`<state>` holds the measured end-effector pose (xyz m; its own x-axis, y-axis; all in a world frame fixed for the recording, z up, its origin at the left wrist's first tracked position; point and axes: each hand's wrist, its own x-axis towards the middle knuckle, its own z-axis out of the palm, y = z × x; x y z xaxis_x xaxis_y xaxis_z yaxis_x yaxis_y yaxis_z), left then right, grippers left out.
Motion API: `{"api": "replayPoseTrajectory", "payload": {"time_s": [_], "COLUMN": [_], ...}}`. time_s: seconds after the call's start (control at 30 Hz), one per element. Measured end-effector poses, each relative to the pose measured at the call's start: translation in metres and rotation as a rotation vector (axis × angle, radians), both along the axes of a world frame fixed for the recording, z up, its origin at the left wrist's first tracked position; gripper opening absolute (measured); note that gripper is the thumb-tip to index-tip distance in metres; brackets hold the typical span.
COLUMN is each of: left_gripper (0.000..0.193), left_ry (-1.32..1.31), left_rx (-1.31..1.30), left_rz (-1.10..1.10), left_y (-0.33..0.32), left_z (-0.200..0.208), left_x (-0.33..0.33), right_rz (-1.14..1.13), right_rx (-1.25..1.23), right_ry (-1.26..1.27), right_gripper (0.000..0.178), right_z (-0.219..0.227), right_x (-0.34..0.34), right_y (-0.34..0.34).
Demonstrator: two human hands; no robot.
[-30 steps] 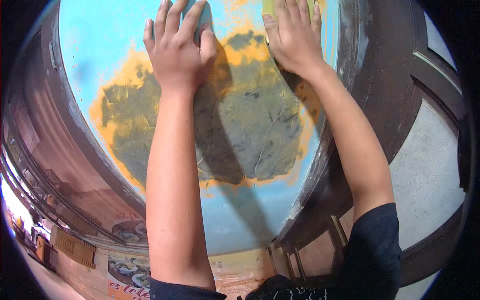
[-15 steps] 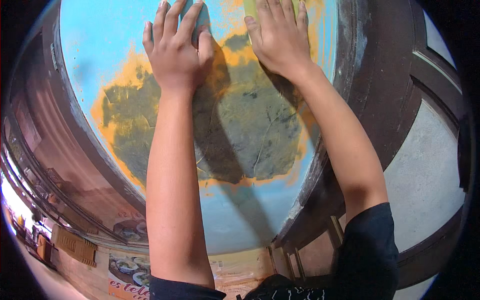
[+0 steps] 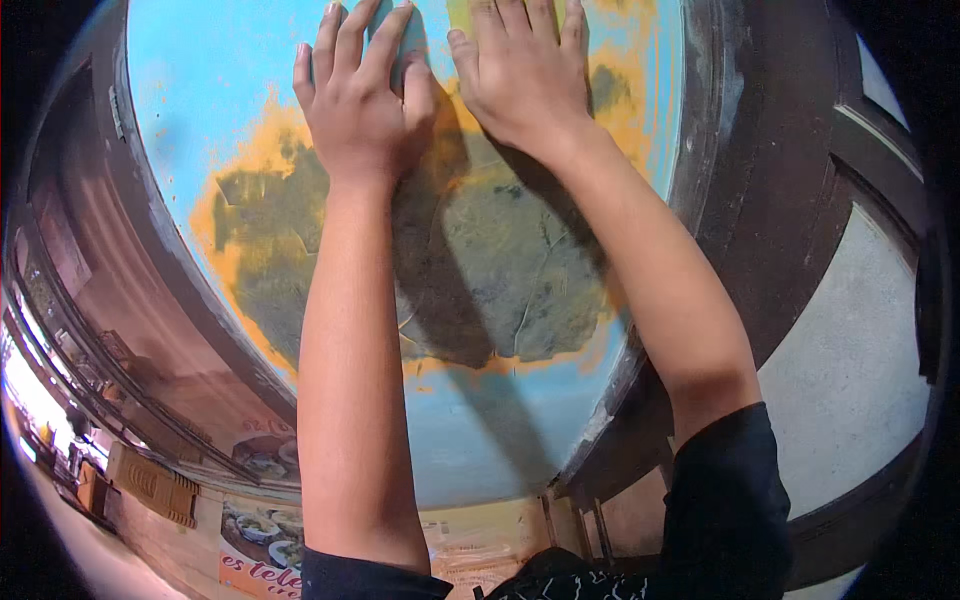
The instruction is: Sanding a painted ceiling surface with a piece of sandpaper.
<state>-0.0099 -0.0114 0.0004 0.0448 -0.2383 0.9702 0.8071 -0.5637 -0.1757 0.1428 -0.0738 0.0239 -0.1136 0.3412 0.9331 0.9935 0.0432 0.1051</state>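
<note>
Pressing the wall [image 3: 230, 90], both hands [image 3: 365, 105] lose fingertips off-frame.

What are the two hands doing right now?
Left hand: open, flat on the blue wall, holding nothing.
Right hand: open, fingers over a yellow-green thing; unclear if held.

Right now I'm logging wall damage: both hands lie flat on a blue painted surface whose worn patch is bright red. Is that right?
Not quite. The head view shows the worn patch grey-green with orange edges, not red. Left hand and right hand do lie flat on the blue painted surface.
</note>
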Motion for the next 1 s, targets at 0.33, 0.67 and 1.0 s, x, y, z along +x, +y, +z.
{"api": "replayPoseTrajectory", "payload": {"time_s": [0.33,0.67,1.0], "left_gripper": [0.048,0.047,0.047], "left_ry": [0.022,0.019,0.039], "left_rx": [0.134,0.129,0.126], "left_rz": [-0.074,-0.064,-0.071], "left_y": [0.014,0.014,0.015], "left_z": [0.001,0.001,0.001], "left_x": [0.002,-0.001,-0.006], "right_rz": [0.048,0.076,0.030], "right_rx": [0.054,0.051,-0.013], "right_ry": [-0.010,0.027,-0.081], "right_gripper": [0.069,0.066,0.067], "right_z": [0.021,0.025,-0.004], "right_x": [-0.020,-0.024,-0.008], "right_y": [0.008,0.009,0.000]}}
